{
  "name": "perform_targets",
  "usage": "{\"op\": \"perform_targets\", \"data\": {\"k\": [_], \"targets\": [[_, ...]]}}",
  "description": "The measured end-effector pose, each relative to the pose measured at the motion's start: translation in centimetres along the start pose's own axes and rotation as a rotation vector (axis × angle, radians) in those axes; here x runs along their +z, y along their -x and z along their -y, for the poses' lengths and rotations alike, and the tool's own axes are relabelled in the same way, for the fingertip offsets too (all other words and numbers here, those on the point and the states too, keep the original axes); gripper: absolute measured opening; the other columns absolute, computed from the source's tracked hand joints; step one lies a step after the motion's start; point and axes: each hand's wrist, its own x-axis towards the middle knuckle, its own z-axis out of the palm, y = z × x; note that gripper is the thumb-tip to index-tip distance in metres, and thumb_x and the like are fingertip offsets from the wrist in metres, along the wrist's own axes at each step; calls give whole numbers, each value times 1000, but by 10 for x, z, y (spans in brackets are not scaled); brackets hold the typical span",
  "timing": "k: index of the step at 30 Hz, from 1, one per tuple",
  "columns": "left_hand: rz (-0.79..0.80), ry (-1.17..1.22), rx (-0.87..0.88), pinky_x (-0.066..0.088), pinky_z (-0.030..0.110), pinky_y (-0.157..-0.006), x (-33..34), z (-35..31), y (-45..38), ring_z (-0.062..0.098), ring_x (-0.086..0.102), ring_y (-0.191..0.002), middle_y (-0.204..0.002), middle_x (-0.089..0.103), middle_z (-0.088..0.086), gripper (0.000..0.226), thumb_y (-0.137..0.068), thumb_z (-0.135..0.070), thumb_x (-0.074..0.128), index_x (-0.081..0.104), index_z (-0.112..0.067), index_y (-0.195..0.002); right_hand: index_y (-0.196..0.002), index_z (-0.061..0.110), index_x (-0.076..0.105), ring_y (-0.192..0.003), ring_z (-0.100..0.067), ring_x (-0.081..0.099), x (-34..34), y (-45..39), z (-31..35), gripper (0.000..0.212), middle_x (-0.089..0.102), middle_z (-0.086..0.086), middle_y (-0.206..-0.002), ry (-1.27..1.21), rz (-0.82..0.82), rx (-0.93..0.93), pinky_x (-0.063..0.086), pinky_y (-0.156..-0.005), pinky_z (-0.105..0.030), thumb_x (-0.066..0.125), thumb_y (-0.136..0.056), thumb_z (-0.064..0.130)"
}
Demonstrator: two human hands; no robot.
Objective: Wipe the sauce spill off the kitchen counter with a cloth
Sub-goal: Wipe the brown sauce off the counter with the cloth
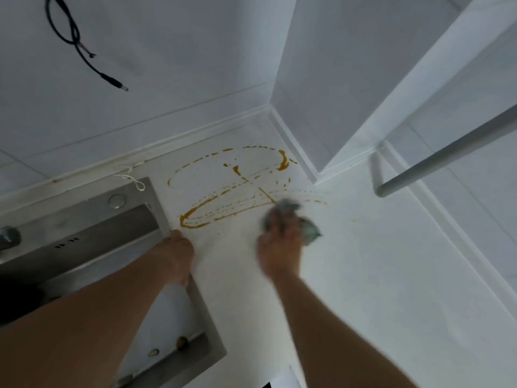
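Note:
Brown sauce (195, 212) lies in looping streaks and dotted trails across the white counter (363, 261), from beside the sink back toward the wall corner. My right hand (281, 245) grips a bunched grey-green cloth (309, 232) and presses it onto the counter at the right end of the nearest sauce loop. The hand and cloth are blurred. My left hand (179, 252) rests on the counter at the sink's right rim, fingers laid out, holding nothing.
A steel sink (84, 233) is set into the counter at left, with a tap (9, 238) at its far left. A black cable (75, 43) hangs on the back wall. A grey bar (447, 152) juts in from the right above the counter.

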Motion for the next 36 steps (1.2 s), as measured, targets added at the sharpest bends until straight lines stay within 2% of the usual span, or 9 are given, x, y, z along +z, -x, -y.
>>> {"op": "perform_targets", "data": {"k": [3, 5, 8, 11, 13, 18, 22, 31, 36], "targets": [[-4, -59, -27, 48, 34, -107, -1, 0, 2, 30, 55, -131, -150, 34, 16, 95, -78, -44, 84, 39, 1, -149, -162, 39, 29, -162, -19, 4, 12, 39, -10, 72, 17, 4, -175, 95, 295, -609, 8, -129, -41, 41, -91, 45], [-13, -92, -32, 48, 37, -107, 0, -1, 6, 27, 52, -135, -154, 32, 12, 87, -78, -44, 82, 41, -8, -146, -158, 36, 41, -160, -20, 17, -11, 15, -61, 64, 26, 5, -172, 106, 292, -788, 12, -130, -40, 47, -95, 35], [-130, -98, -97, 48, 41, -104, 7, -5, 17, 26, 48, -134, -149, 35, 6, 74, -79, -45, 77, 41, -18, -138, -146, 13, 61, -150, -35, 39, -60, -49, -142, 48, 41, -9, -163, 29, 36, -520, 25, -125, -48, 57, -99, 13], [-256, -53, -281, 44, 47, -108, 12, -12, 28, 34, 29, -146, -154, 23, 14, 108, -73, -52, 79, 19, -15, -155, -163, 14, 35, -159, -34, 15, -88, -104, -159, 56, 19, -12, -173, -9, 39, 157, 13, -128, -49, 41, -107, 18], [-260, -9, -356, 32, 54, -118, 9, -17, 28, 38, 0, -157, -167, -2, 19, 132, -75, -53, 78, -14, -13, -161, -164, 15, 30, -160, -34, 2, -80, -115, -122, 59, 10, -13, -175, 33, 70, 351, 2, -128, -50, 35, -107, 29], [-154, -37, -358, 16, 53, -126, -1, -15, 14, 27, -13, -158, -171, -12, 13, 137, -75, -47, 85, -13, -4, -161, -161, 16, 39, -160, -32, 14, -21, -24, -17, 74, 17, -9, -173, 133, 237, -432, 2, -130, -42, 36, -94, 47], [-146, -54, -345, 14, 49, -127, 0, -12, 13, 24, -12, -158, -171, -12, 11, 140, -70, -51, 87, -10, -6, -162, -154, 31, 51, -158, -23, 25, -29, -39, -54, 58, 32, 1, -169, 75, 471, -996, 16, -130, -40, 44, -97, 38], [-193, 41, -292, 10, 46, -129, 4, -4, 20, 22, -14, -158, -171, -12, 7, 144, -66, -47, 91, -8, -7, -163, -167, 24, 24, -161, -24, 6, -36, -124, -11, 57, 9, -6, -176, -58, 137, -40, 6, -131, -41, 27, -111, 37], [-211, 46, -264, 8, 45, -129, 7, 0, 20, 23, -15, -158, -171, -14, 10, 142, -69, -48, 89, -11, -6, -162, -165, 39, 17, -160, -13, -5, -13, -66, -3, 67, -1, 9, -174, 129, 292, -545, 4, -130, -38, 15, -102, 60]]}}
